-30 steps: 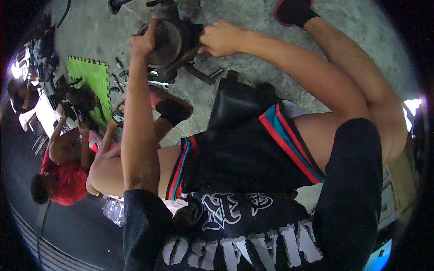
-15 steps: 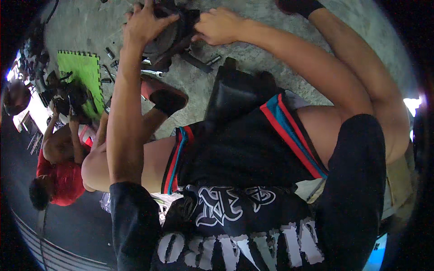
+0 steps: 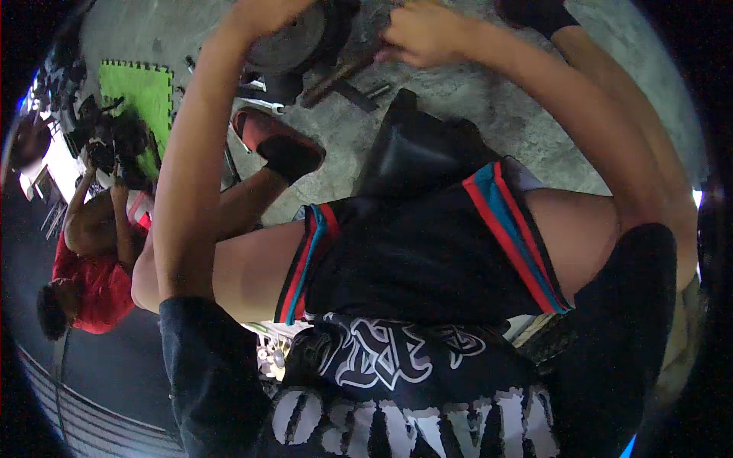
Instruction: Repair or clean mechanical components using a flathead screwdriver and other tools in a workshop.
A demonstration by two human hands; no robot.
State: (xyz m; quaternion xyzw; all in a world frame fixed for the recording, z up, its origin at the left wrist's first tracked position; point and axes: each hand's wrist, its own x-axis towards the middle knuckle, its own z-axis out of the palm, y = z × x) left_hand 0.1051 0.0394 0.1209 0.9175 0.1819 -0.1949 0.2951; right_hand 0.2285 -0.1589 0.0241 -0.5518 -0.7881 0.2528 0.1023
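A dark, round machine part (image 3: pixel 286 49) with a thick rim stands on the concrete between my feet, near the top edge. My left hand (image 3: pixel 275 11) is at its upper left side; the picture's edge cuts off the fingers, so their grip is hidden. To the right of the part, and apart from it, my right hand (image 3: pixel 424 34) is raised with curled fingers. Whatever it may hold is too blurred to make out. Below that hand, a brownish bar (image 3: pixel 332 82) and a dark bar (image 3: pixel 355 97) lie across each other.
A metal wrench (image 3: pixel 263 104) lies just below the part. A black padded object (image 3: pixel 420 149) is on the floor before my shorts. Farther left are a green foam mat (image 3: pixel 141 88) and a person in a red shirt (image 3: pixel 99 294), hands at dark parts.
My right hand has come away from the round part, moving right. My left hand has shifted right and up, so its fingers are now out of view. The whole view has shifted slightly.
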